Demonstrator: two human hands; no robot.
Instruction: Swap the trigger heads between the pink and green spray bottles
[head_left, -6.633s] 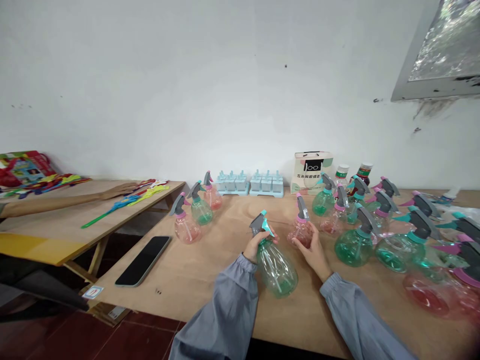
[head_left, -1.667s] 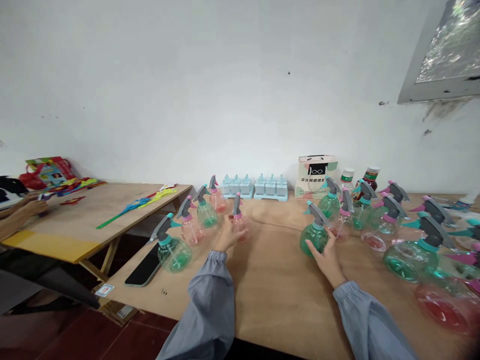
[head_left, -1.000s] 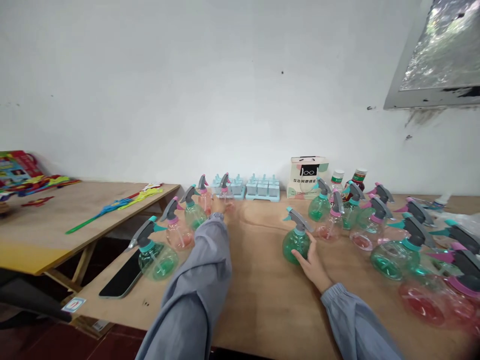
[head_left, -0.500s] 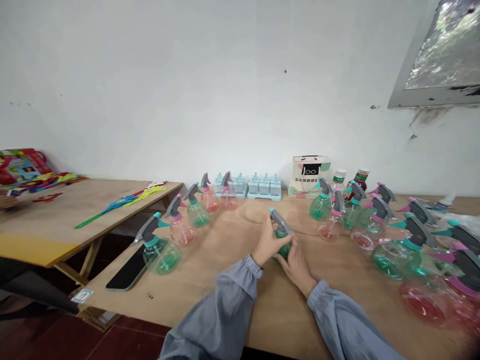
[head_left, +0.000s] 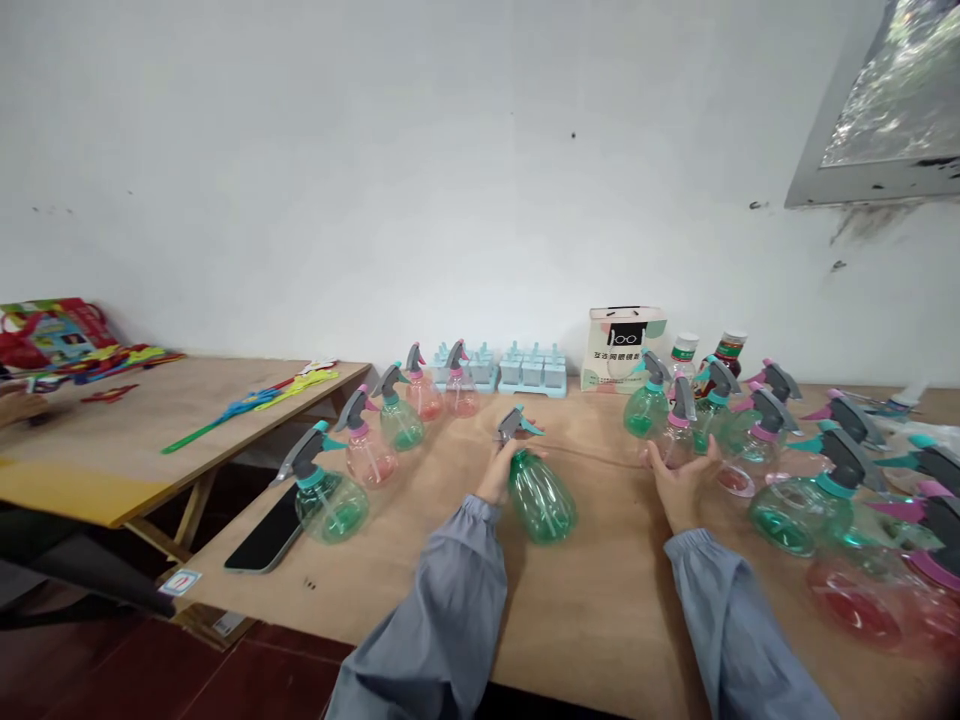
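Note:
In the head view, my left hand (head_left: pixel 499 472) is closed around the neck of a green spray bottle (head_left: pixel 544 500) with a grey and teal trigger head. The bottle tilts, its head leaning left and its base toward the lower right. Some of my left fingers are hidden behind its neck. My right hand (head_left: pixel 681 488) is open, thumb and fingers spread, just in front of a pink spray bottle (head_left: pixel 677 440) with a grey and pink head. Whether the fingertips touch that bottle I cannot tell.
Several green and pink spray bottles (head_left: pixel 799 510) crowd the right side; more (head_left: pixel 334 505) form a row at left beside a phone (head_left: pixel 266 535). Light blue popsicle moulds (head_left: pixel 532 375) and a paper bag (head_left: pixel 624 350) stand by the wall. Another person's hand (head_left: pixel 21 403) shows over the left table.
My right hand has left the green spray bottle and moved right to the pink one. The green bottle, in my left hand, has turned and tilted, its head now leaning left.

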